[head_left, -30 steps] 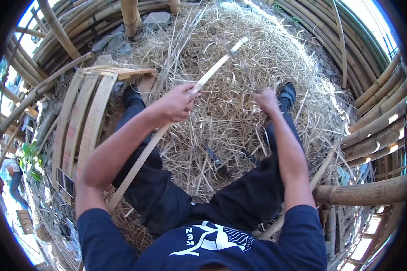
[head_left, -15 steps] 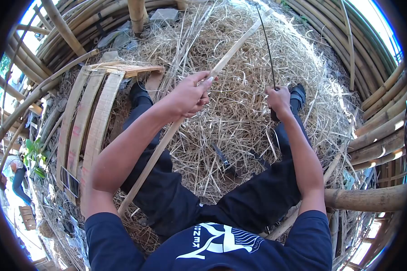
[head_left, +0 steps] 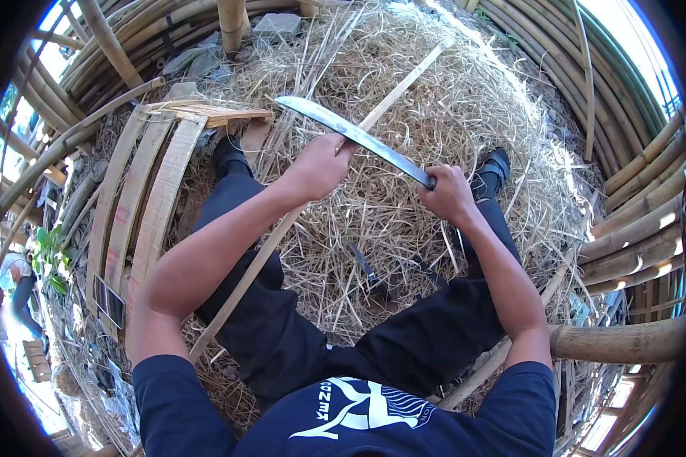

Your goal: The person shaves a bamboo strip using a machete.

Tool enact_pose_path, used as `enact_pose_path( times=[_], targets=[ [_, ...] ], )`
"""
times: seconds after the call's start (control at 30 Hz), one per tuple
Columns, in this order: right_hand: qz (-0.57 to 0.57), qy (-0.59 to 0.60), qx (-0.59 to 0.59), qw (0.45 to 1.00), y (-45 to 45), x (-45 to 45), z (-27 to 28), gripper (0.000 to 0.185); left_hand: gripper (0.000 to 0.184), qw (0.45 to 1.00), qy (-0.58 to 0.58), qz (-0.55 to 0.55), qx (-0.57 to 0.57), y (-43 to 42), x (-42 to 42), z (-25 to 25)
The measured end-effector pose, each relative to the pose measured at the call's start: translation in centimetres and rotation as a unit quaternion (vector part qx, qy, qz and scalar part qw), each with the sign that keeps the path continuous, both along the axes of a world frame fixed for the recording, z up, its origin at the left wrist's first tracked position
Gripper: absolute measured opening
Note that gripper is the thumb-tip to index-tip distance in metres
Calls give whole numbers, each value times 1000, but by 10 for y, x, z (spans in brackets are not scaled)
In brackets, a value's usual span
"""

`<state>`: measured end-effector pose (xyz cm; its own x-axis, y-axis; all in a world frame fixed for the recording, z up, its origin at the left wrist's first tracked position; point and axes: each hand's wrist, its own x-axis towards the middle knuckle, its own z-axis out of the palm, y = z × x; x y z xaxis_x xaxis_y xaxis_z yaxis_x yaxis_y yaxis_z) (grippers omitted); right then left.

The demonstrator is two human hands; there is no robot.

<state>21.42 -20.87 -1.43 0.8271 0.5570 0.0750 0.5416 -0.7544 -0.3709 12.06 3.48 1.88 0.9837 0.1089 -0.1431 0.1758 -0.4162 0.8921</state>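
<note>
My left hand is closed around a long, pale bamboo strip, which slants from beside my left thigh up past the hand to the far right. In my right hand is the dark handle of a machete. Its broad blade points left and lies across the strip, close by the left hand's fingers. Whether the edge is touching or cutting the strip I cannot tell. Beneath both hands is a heap of bamboo shavings between my legs.
Flat wooden slats stand at my left, with a phone-like dark rectangle against them. Stacked bamboo poles line the right side, and one thick pole juts in by my right elbow. Another person is at the far left.
The machete has turned from upright and edge-on to flat across the strip, its tip now pointing left. My right hand has moved left and slightly down, nearer my left hand.
</note>
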Motion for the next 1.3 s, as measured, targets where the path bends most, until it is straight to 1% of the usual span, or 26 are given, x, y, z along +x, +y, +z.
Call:
enact_pose_path(
  times=[0.07,0.17,0.23,0.27,0.3,0.33,0.37,0.43,0.47,0.5,0.57,0.6,0.67,0.7,0.77,0.83,0.9,0.93,0.97,1.03,1.1,1.13,1.17,1.2,1.27,1.3],
  targets=[
    [-12,-10,-11,1000,-7,22,-15,21,25,999,10,0,36,-2,-1,-3],
    [-20,-55,-59,997,-10,34,-5,19,29,997,-47,-13,62,-4,-2,-2],
    [-117,57,-47,990,-12,46,-1,23,24,998,-49,-26,28,-3,-8,-3],
    [-179,65,-43,981,-25,68,-10,26,24,998,-51,-25,31,-4,-13,-1],
    [-242,74,-37,967,-42,89,-20,28,26,999,4,-28,-24,-5,-21,6],
    [-264,41,-55,962,-49,87,-10,31,28,995,60,-30,-75,-3,-26,11],
    [-247,-5,-65,967,-55,83,-7,32,28,995,59,-28,-69,2,-24,6],
    [-234,2,-80,969,-59,80,-10,33,34,997,8,-79,15,-3,-21,2],
    [-220,3,-94,971,-60,80,-13,32,36,995,29,-55,79,-2,-22,0],
    [-207,5,-106,973,-57,78,-16,32,36,995,32,-57,76,-5,-21,-4],
    [-201,19,-108,973,-44,64,-5,30,29,991,-12,-58,117,-2,-18,-12],
    [-167,29,-86,982,-40,60,-4,30,26,989,-38,-67,128,-3,-18,-12],
    [-96,41,-67,992,-36,58,-8,28,25,990,-47,-55,124,-4,-17,-13],
    [-94,42,-67,992,-32,54,-5,28,23,990,-59,-44,121,-4,-17,-13],
    [-40,4,-91,995,-26,41,5,26,23,990,-59,-41,119,-3,-18,-12],
    [-52,13,-94,994,-34,58,-6,25,22,990,-57,-45,118,-5,-24,-6],
    [-193,35,-86,977,-58,83,-20,27,23,994,-28,-61,88,-12,-35,3],
    [-243,21,-87,966,-73,96,-27,28,24,997,34,-48,50,-10,-37,-5],
    [-290,5,-86,953,-87,108,-31,29,24,997,30,-50,53,-11,-38,-4],
    [-313,25,-75,946,-105,111,-35,31,28,995,24,-89,26,-12,-40,-1],
    [-291,21,-36,956,-119,102,-37,33,33,994,5,-102,34,-13,-36,-5],
    [-241,-28,-45,969,-118,92,-34,29,35,995,19,-96,23,-13,-34,-9],
    [-241,-29,-50,969,-114,83,-30,29,37,995,34,-88,13,-14,-32,-11],
    [-204,-12,-39,978,-105,73,-19,29,38,996,59,-73,1,-16,-30,-6],
    [-125,21,15,992,-99,69,-19,28,38,997,46,-68,-3,-17,-28,2],
    [-122,20,18,992,-93,65,-16,28,39,997,34,-67,-5,-16,-27,5]
  ],
)
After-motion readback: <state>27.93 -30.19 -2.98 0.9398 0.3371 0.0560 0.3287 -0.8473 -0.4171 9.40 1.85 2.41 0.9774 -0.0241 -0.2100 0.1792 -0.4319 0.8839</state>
